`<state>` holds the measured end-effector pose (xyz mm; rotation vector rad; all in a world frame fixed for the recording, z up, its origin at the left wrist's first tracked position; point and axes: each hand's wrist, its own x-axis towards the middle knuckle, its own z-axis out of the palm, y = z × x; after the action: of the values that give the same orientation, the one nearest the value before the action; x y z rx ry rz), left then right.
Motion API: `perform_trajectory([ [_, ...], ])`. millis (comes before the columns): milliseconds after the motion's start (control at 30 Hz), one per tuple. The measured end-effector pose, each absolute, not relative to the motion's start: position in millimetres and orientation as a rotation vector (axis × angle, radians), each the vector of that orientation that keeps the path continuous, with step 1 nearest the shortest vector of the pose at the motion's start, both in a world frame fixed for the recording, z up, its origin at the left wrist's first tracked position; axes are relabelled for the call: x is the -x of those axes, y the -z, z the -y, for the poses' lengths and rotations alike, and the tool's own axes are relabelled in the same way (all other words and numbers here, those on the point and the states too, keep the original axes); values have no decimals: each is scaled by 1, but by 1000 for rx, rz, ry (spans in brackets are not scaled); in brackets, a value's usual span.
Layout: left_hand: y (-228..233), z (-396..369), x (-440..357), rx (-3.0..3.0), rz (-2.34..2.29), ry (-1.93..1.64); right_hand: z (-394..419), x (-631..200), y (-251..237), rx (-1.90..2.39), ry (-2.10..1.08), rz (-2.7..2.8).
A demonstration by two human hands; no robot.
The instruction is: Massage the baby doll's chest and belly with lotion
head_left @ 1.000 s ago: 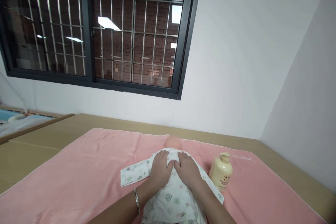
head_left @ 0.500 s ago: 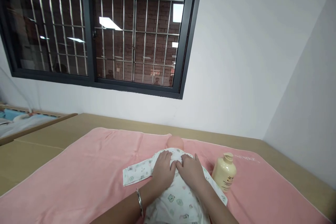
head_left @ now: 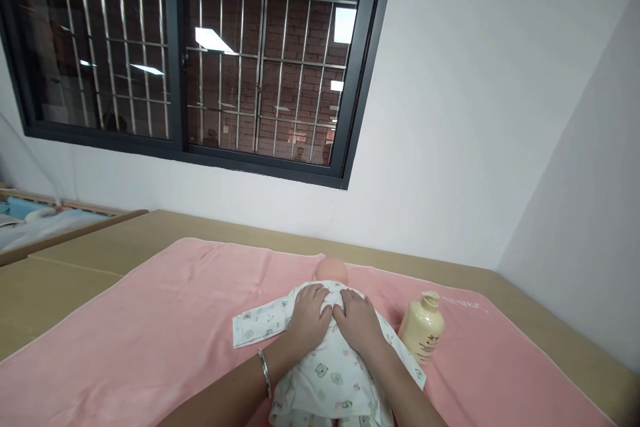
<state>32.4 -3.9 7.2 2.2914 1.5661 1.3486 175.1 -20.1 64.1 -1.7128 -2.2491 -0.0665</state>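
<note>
On the left, a printed sleeve (head_left: 260,327) lay flat on the pink towel (head_left: 150,333) covering the bench (head_left: 75,260). The left hand (head_left: 309,317), bangle (head_left: 265,373) at the wrist, and the right hand (head_left: 359,321) rested side by side on the doll (head_left: 330,271), each grip spread flat, pinching nothing. Since a second before, both had crept slightly toward the head, suggesting slow strokes up its back. At the right, the cream lotion bottle (head_left: 423,325) stood upright, cap on, contents unseen.
</note>
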Motion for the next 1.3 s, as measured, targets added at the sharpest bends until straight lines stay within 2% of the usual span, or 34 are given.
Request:
perform_trajectory([
  [233, -3, 14, -34, -2219, -1620, -1586, 38, -159, -70, 1863, 310, 2227],
  [733, -2, 5, -29, -2333, -1652, -1202, 16, -175, -59, 1803, 70, 2240],
  [933, -4, 10, -28, -2287, -1610, -1333, 32, -163, -65, 1870, 230, 2247],
  [1033, -8, 11, -28, -2258, -1630, -1284, 35, -160, -64, 1908, 274, 2258],
  [1300, -9, 5, -29, -2310, -1692, -1182, 9, -180, -53, 1781, -64, 2274],
])
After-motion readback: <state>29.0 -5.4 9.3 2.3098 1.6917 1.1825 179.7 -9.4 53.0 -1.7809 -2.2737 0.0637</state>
